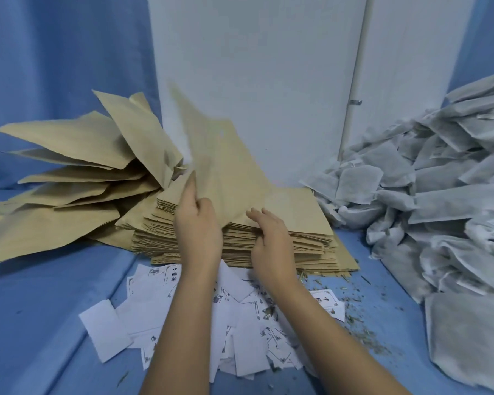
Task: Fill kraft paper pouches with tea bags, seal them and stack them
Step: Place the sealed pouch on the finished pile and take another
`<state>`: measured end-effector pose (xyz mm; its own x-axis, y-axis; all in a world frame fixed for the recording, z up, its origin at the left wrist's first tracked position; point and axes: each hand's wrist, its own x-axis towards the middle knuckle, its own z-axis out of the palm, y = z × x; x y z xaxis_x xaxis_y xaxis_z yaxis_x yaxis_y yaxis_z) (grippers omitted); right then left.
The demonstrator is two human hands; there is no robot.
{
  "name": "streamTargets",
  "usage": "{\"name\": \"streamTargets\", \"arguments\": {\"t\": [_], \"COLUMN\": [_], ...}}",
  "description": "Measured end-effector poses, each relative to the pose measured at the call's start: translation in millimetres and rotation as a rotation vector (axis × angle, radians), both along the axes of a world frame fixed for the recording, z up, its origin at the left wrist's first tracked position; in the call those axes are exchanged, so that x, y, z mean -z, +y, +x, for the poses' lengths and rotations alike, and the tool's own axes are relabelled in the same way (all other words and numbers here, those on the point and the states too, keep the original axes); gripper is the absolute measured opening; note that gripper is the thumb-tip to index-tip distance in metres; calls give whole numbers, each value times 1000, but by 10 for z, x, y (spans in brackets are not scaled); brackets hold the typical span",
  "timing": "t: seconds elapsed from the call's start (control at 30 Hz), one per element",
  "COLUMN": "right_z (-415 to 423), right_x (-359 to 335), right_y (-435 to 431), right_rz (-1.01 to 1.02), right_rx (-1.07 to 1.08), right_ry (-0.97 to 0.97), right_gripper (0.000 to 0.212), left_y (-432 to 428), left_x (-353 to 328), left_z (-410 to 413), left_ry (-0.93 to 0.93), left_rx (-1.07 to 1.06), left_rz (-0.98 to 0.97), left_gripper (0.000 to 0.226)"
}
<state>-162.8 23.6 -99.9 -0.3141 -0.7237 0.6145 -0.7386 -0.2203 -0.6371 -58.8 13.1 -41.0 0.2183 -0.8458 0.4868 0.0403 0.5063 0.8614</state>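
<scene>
A thick stack of flat kraft paper pouches (pixel 294 240) lies on the blue surface in the middle. My left hand (pixel 197 223) pinches one kraft pouch (pixel 217 155) by its lower edge and holds it lifted and tilted above the stack; the pouch is motion-blurred. My right hand (pixel 268 235) rests with relaxed fingers on the front edge of the stack, just below the lifted pouch. A big heap of grey-white tea bags (pixel 439 189) fills the right side.
Loose kraft pouches (pixel 77 178) fan out in an untidy pile at the left. White printed paper slips (pixel 234 323) are scattered in front of the stack, under my forearms. Tea crumbs (pixel 354 315) dot the blue cloth. A white panel (pixel 257 81) stands behind.
</scene>
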Motion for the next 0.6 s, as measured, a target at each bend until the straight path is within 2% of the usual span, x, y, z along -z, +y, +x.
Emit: {"name": "streamTargets", "arguments": {"t": [0.1, 0.2, 0.27, 0.37, 0.43, 0.5, 0.6], "right_z": [37, 50, 67, 96, 93, 65, 20], "right_x": [-7, -29, -37, -107, -222, -349, -473], "right_y": [9, 10, 4, 30, 73, 89, 77], "right_rz": [-14, 2, 34, 122, 139, 75, -46], "right_rx": [-18, -18, -8, 37, 34, -32, -235], "right_ry": [-67, -131, -141, -204, -424, -819, -1402], "right_gripper": [57, 52, 39, 17, 25, 33, 28], "left_y": [27, -13, -17, -10, -8, 4, 46], "left_x": [18, 121, 195, 240, 208, 152, 106], "left_z": [-44, -54, -67, -71, -80, -101, -156], "left_ry": [-186, -608, -829, -893, -872, -816, -851], "left_rx": [71, 24, 29, 89, 127, 210, 260], "left_rz": [-169, -212, -171, -124, -99, -43, -12], "left_gripper": [58, 60, 56, 50, 44, 38, 35]}}
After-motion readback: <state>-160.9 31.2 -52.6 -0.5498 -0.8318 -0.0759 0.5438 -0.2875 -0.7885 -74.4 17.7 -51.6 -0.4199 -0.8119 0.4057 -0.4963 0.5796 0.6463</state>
